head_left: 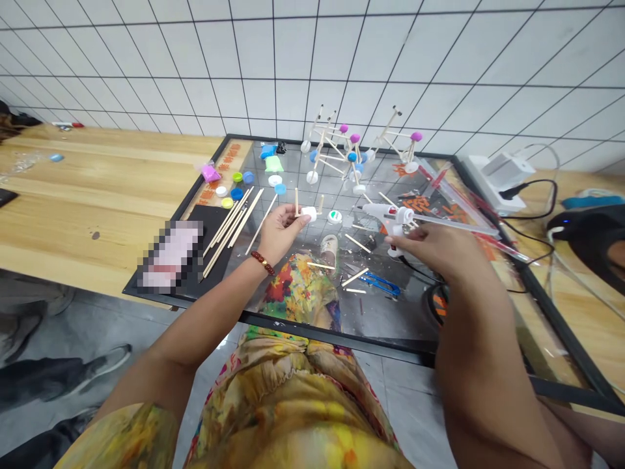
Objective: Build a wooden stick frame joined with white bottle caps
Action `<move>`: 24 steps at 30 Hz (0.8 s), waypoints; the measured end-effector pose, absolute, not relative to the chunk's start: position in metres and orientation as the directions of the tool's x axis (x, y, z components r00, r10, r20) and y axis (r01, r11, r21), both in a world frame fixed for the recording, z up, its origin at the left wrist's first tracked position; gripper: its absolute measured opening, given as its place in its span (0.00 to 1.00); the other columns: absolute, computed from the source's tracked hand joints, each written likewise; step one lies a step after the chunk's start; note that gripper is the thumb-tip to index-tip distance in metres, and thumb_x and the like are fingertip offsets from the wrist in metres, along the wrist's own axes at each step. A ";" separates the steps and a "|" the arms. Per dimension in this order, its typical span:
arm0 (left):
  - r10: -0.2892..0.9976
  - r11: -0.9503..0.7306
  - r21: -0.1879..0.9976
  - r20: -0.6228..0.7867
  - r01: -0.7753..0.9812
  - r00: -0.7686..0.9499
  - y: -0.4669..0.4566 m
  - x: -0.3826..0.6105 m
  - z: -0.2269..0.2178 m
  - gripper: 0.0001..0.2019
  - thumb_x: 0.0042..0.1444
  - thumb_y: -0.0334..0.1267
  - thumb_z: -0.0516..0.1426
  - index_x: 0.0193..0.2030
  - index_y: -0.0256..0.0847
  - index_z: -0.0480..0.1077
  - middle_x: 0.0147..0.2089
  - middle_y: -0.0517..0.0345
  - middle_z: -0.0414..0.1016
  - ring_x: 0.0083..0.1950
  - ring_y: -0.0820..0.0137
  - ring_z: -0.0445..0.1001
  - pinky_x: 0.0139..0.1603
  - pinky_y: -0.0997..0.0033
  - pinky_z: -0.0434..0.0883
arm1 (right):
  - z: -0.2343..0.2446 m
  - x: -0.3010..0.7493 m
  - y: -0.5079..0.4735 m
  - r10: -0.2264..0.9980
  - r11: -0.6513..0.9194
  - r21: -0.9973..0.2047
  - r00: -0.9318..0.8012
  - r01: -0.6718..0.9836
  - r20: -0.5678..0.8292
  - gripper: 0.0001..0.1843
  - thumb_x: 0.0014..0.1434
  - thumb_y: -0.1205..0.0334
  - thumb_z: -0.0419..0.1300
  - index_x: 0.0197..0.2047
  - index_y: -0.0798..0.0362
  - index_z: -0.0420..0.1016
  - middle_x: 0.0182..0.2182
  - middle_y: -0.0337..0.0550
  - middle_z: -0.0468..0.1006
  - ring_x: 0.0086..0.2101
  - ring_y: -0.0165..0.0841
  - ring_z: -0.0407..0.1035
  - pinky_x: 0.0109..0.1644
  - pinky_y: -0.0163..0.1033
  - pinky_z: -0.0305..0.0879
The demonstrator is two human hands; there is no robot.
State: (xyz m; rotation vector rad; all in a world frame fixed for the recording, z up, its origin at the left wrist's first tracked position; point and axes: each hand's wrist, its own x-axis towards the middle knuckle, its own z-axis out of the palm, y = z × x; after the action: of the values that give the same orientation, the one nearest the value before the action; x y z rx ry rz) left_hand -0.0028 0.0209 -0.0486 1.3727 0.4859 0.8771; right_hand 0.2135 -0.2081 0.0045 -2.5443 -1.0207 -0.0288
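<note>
The left hand (280,231) is lifted a little above the glass board (342,329) and pinches a white cap (308,212) between thumb and fingertips. A short stick (296,202) stands upright just beside the cap, though I cannot tell whether it is already fixed to it. The right hand (434,249) is closed around the grip of a white glue gun (390,215), and its nozzle points left toward the cap but stays apart from it. To my judgement the step in hand is joining stick and cap with glue. It calls for the nozzle to come close to the foot of the stick while the left hand keeps the cap level and its fingers away from the hot tip. On the left part of the board lie long sticks (234,225) in a loose bundle, with coloured caps (237,193) near them. At the far edge stand two stick models (336,146) with small balls on their ends. A blue tool (381,283), perhaps scissors, lies near the right wrist, and a power strip (498,172) sits on the wooden table (73,189) to the right.
</note>
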 end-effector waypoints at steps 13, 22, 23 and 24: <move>0.727 0.233 0.945 -0.015 -0.227 0.686 0.009 -0.006 -0.036 0.16 0.45 0.33 0.75 0.40 0.34 0.78 0.37 0.57 0.83 0.36 0.71 0.80 0.41 0.69 0.78 | -0.007 0.140 -0.123 0.715 0.078 -0.818 0.540 0.570 0.444 0.24 0.54 0.43 0.70 0.47 0.51 0.81 0.34 0.42 0.79 0.32 0.33 0.69 0.40 0.43 0.69; 0.615 0.248 0.950 -0.002 -0.192 0.788 0.006 -0.006 -0.042 0.23 0.39 0.44 0.77 0.41 0.36 0.81 0.37 0.56 0.83 0.37 0.72 0.80 0.44 0.68 0.80 | -0.020 0.141 -0.129 0.727 0.125 -0.771 0.471 0.625 0.500 0.16 0.63 0.44 0.66 0.38 0.48 0.83 0.33 0.43 0.81 0.33 0.36 0.72 0.40 0.44 0.69; 0.614 0.257 0.948 -0.011 -0.186 0.790 0.006 -0.006 -0.041 0.23 0.38 0.44 0.78 0.41 0.36 0.81 0.36 0.56 0.83 0.36 0.72 0.80 0.43 0.68 0.80 | -0.020 0.141 -0.129 0.730 0.111 -0.782 0.483 0.614 0.483 0.16 0.63 0.43 0.66 0.36 0.48 0.82 0.33 0.43 0.81 0.33 0.36 0.72 0.40 0.44 0.69; 0.613 0.262 0.948 -0.018 -0.182 0.790 0.005 -0.006 -0.041 0.23 0.38 0.43 0.78 0.41 0.36 0.82 0.36 0.57 0.83 0.35 0.72 0.80 0.43 0.68 0.80 | -0.021 0.142 -0.128 0.733 0.095 -0.792 0.496 0.603 0.466 0.17 0.63 0.43 0.66 0.36 0.48 0.82 0.33 0.43 0.81 0.33 0.36 0.71 0.40 0.44 0.68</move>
State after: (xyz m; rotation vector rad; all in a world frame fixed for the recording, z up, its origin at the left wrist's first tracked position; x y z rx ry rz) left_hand -0.0060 0.0052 -0.0410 1.1923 0.4253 0.5604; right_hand 0.1415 -0.1283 -0.0206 -1.5885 -1.1811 0.1402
